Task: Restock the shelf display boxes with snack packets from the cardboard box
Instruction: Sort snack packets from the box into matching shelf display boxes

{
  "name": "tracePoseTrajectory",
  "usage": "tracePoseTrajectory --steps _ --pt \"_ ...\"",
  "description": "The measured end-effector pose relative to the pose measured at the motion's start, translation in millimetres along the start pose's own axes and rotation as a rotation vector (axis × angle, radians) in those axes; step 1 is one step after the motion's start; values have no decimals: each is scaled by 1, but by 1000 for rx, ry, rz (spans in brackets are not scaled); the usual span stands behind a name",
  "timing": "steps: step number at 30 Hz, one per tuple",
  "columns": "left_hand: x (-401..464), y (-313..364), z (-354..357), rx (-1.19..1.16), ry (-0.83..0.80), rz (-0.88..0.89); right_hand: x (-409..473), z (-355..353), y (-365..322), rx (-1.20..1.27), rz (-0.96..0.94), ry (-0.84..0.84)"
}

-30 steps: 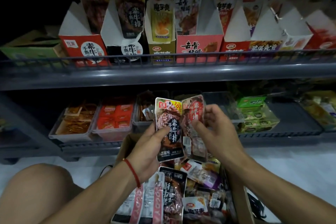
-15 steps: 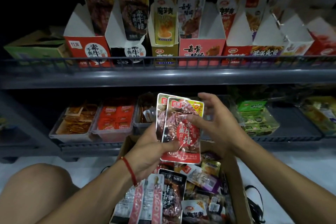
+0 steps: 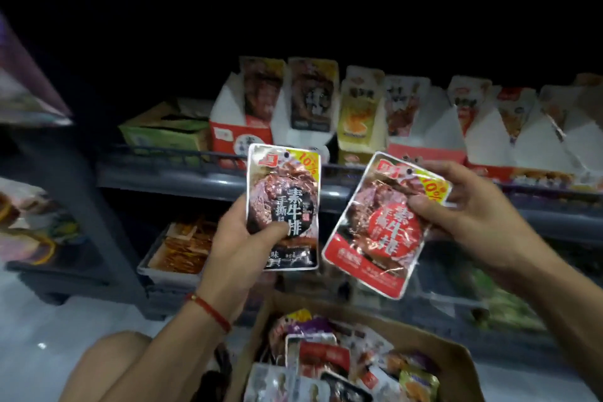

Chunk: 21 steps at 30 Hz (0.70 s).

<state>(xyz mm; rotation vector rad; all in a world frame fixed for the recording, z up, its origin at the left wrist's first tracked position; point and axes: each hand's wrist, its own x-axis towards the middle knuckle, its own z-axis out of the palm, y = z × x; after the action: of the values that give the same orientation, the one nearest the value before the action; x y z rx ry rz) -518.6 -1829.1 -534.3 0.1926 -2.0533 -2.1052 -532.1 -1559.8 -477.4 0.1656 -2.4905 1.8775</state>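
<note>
Step in hand: sorting pkts by flavour before shelving. Left hand [image 3: 241,240] gripped a black-label packet [image 3: 283,206] upright, thumb curled across its lower front, fingers behind. Right hand [image 3: 470,209] pinched a red-label packet [image 3: 375,232] near its top, tilted, thumb on front. The two pkts were held apart, side by side, both above the cardboard box [image 3: 456,365], which sat low in view w/ many mixed pkts inside.

Above and behind the box, the upper shelf [image 3: 195,179] carried a row of display boxes. A red display box [image 3: 241,137] and a black-and-white display box [image 3: 306,117] stood just above the black-label packet; their pkts look like matches for the two in hand, though blur limits certainty.

Next move prob. calls for lifting each pkt up to its matching display box and sliding it in upright, behind those already there, w/o knocking the cardboard flaps.
</note>
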Motion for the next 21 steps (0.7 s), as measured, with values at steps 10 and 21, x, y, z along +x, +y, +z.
tracePoseTrajectory --steps 10,21 --pt "84 53 -80 -316 407 79 181 118 -150 -188 -354 201" --pt "100 36 -106 -436 333 13 272 195 -144 -926 -280 91"
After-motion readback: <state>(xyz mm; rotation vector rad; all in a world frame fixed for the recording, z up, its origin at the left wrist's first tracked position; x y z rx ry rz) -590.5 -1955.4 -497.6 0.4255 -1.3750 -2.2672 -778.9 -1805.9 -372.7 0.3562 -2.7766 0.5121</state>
